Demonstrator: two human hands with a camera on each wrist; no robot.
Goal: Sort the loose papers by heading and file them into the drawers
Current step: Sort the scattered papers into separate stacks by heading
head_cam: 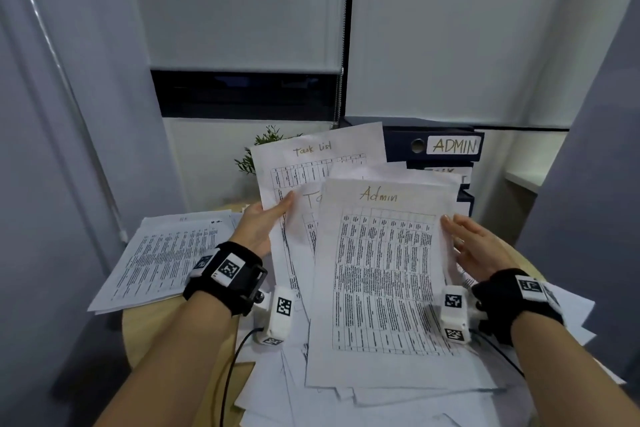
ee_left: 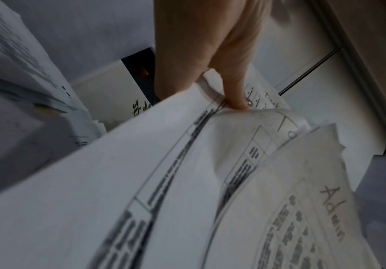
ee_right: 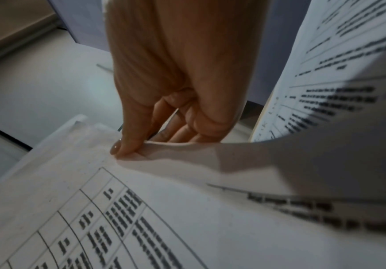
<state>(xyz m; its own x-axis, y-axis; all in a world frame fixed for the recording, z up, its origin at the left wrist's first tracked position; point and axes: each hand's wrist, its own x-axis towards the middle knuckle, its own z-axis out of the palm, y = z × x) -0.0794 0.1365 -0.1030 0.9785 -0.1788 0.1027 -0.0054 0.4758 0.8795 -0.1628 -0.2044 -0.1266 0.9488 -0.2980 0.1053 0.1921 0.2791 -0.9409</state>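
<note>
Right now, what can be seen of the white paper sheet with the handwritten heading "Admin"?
The white paper sheet headed "Admin" carries a printed table of dense dark text under a pencilled title. It lies frontmost, tilted up over the loose paper pile. The right hand pinches its right edge, thumb on top.

My left hand reaches away from the camera, its thumb pressed on top of a curling printed sheet with ruled table lines, the other fingers hidden under that sheet. Just right of the sheet and overlapping its edge lies a page headed "Admin" in handwriting. Left of the sheet a stack of papers shows, and beyond the sheet's far edge some green leaves peek out.
</note>
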